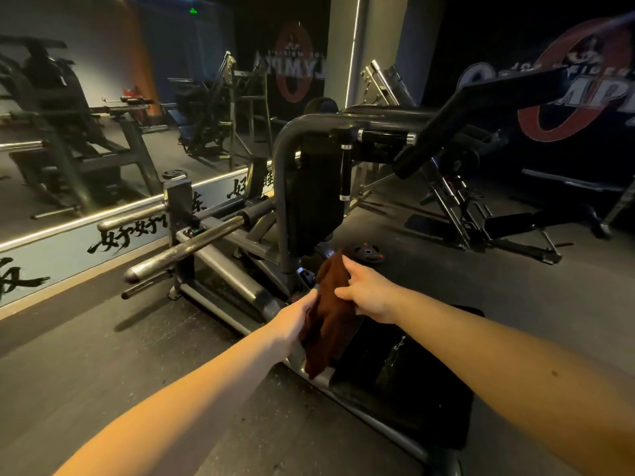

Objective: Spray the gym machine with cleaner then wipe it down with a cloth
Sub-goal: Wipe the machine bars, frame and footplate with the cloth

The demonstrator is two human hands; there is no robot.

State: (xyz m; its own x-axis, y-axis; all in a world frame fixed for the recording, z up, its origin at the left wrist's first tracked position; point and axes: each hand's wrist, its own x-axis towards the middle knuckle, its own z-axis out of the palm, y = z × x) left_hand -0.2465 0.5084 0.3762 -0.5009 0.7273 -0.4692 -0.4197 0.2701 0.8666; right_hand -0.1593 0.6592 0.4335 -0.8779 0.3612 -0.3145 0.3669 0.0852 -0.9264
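The right hand [369, 292] pinches the upper edge of a brown cloth [329, 324] with curled fingers. The left hand [296, 319] grips its other side, so the 2 hands hold it hanging between them, just above the near corner of the machine's black seat [422, 379]. The seat lies below and right of the cloth and has a wet-looking streak on top. Beyond stand the upright back pad [312, 201] and the curved grey frame [285, 166], with a weight plate [368, 252] on the floor nearby.

This looks like the start of the wiping step: the cloth is gathered in the hands and not yet pressed on the seat. Next it needs laying flat and sweeping across the wet patch.

No spray bottle shows. The left fingers are hidden behind the cloth, and dim light makes the machine's lower parts hard to read.
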